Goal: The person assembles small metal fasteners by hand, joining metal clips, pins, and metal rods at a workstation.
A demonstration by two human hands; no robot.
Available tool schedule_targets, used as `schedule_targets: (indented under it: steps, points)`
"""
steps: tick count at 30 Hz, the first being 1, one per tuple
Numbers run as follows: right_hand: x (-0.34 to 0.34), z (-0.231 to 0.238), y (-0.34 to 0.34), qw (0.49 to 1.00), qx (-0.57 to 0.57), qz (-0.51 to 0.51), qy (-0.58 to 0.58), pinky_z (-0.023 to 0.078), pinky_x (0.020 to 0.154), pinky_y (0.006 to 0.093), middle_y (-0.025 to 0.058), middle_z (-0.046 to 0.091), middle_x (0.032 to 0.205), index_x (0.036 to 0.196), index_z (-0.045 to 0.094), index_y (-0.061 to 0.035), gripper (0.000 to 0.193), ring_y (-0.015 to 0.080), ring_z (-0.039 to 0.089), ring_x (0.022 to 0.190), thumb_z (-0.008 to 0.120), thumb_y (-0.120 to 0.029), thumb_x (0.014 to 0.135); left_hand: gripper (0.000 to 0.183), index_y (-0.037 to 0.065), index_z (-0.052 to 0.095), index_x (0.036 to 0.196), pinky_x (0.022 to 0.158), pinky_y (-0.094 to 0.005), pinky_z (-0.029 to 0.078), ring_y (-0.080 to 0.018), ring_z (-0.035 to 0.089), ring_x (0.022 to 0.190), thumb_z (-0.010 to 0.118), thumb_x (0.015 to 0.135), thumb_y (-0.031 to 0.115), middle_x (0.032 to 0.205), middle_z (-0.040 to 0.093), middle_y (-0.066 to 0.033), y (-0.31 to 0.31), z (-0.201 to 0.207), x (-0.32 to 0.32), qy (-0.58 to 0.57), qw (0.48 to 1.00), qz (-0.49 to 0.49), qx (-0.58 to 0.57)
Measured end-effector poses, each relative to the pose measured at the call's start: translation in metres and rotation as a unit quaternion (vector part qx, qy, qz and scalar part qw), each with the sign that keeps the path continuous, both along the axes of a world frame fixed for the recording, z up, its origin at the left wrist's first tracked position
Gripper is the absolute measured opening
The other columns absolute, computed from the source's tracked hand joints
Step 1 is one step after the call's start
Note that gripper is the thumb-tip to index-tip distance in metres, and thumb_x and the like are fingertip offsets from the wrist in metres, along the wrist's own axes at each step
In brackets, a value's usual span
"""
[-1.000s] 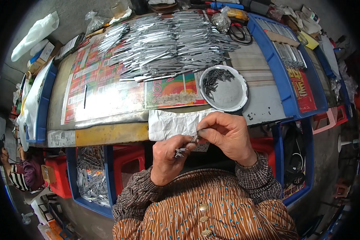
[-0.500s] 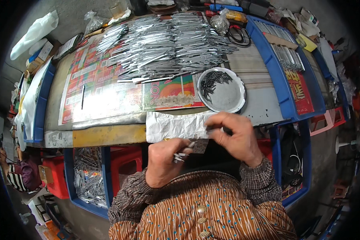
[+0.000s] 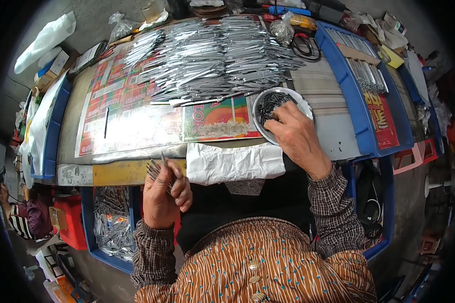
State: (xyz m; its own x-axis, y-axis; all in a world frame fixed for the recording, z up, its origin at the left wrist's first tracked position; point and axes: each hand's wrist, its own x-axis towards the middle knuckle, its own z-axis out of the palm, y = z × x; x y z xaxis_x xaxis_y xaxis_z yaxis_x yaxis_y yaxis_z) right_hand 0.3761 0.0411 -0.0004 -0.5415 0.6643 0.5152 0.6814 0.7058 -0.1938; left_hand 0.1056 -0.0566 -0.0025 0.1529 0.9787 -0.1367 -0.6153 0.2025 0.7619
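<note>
My left hand (image 3: 166, 196) is raised off the table's front edge, its fingers closed around several thin metal rods (image 3: 153, 168) whose ends point up and away. My right hand (image 3: 299, 137) reaches into a round white bowl (image 3: 306, 101) of small dark metal pieces (image 3: 269, 104). Its fingers curl down together among the pieces; the fingertips are partly hidden, so what they grip is unclear. Between the hands, a crumpled white cloth (image 3: 227, 164) hangs over the table edge. Beyond lies a wide pile of slim silvery metal rods (image 3: 197, 63).
One dark rod (image 3: 106, 122) lies apart on the printed cardboard (image 3: 93, 121). To the right stands a blue tray (image 3: 356, 113) with sorted metal rods. Below the table at left, a blue bin (image 3: 88, 222) holds loose metal parts. Another person (image 3: 35, 217) is at far left.
My hands have moved apart. The left went leftward with its rods and turned them upward; the right moved away from my body and into the bowl.
</note>
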Motion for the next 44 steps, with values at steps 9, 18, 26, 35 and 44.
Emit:
schedule_targets:
  steps: [9, 18, 26, 35, 44]
  points:
    - [-0.002, 0.004, 0.008, 0.997, -0.002, -0.014, -0.081, 0.044, 0.065, 0.0382, 0.0118, 0.049, 0.070, 0.064, 0.049, -0.0010, 0.005, 0.0283, 0.050, 0.075, 0.053, 0.000, 0.067, 0.016, 0.006, 0.051, 0.090, 0.037, -0.0184, 0.025, -0.0024, 0.028, 0.043, 0.048, 0.096, 0.021, 0.058, 0.034, 0.0055, 0.006, 0.006, -0.032, 0.070, 0.995, 0.070, 0.007]
    - [0.006, 0.010, 0.008, 0.998, -0.051, -0.024, -0.040, 0.044, 0.065, 0.0405, 0.0142, 0.051, 0.069, 0.066, 0.049, 0.0006, 0.005, 0.0313, 0.052, 0.074, 0.054, 0.001, 0.065, 0.010, 0.000, 0.059, 0.088, 0.048, -0.0282, 0.040, -0.0145, 0.054, 0.051, 0.059, 0.086, 0.010, 0.060, 0.057, -0.0104, 0.046, 0.011, -0.096, 0.687, 0.672, 0.196, 0.193]
    - [0.001, 0.012, -0.015, 0.974, -0.149, -0.085, 0.147, 0.045, 0.055, 0.0328, 0.0142, 0.054, 0.069, 0.077, 0.053, 0.0020, 0.011, 0.0271, 0.057, 0.062, 0.055, 0.008, 0.068, 0.018, 0.001, 0.058, 0.091, 0.061, -0.0446, 0.046, -0.0375, 0.061, 0.072, 0.064, 0.079, 0.013, 0.077, 0.062, -0.0215, 0.110, -0.010, -0.197, 0.833, 0.474, 0.248, 0.144]
    - [-0.004, 0.011, -0.024, 0.968, -0.140, -0.072, 0.197, 0.046, 0.059, 0.0280, 0.0105, 0.057, 0.074, 0.084, 0.056, 0.0022, 0.018, 0.0197, 0.057, 0.063, 0.057, 0.012, 0.069, 0.021, -0.001, 0.050, 0.085, 0.067, -0.0472, 0.046, -0.0385, 0.060, 0.081, 0.062, 0.080, 0.016, 0.083, 0.061, -0.0207, 0.146, -0.026, -0.201, 0.885, 0.405, 0.212, 0.084]
    - [-0.011, 0.019, -0.041, 0.953, -0.187, -0.023, 0.238, 0.047, 0.065, 0.0250, 0.0110, 0.061, 0.083, 0.097, 0.061, 0.0022, 0.026, 0.0164, 0.059, 0.070, 0.061, 0.009, 0.072, 0.018, 0.003, 0.052, 0.099, 0.062, -0.0333, 0.049, -0.0249, 0.067, 0.068, 0.060, 0.087, 0.013, 0.072, 0.065, -0.0173, 0.084, 0.013, -0.107, 0.698, 0.664, 0.144, 0.226]
